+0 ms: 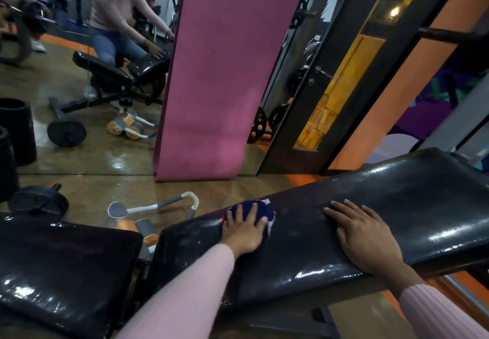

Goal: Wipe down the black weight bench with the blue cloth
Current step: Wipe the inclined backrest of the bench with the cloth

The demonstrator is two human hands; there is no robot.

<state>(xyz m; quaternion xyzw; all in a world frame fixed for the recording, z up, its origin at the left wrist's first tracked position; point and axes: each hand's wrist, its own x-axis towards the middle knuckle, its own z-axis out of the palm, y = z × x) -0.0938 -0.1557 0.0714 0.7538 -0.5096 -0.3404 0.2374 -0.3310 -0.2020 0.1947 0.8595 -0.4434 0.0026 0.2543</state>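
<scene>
A tall pink exercise mat [225,73] leans upright against a wall mirror [79,87]. An orange-and-grey ab roller [148,222] lies on the glossy brown floor [87,187], near a black weight plate [38,202].

Single head-worn wide-angle view: looks forward and down, close over the black surface [397,206], facing the wall mirror [79,87] beyond its far edge.

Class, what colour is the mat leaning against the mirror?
Pink: the mat shows in the head view.
</scene>
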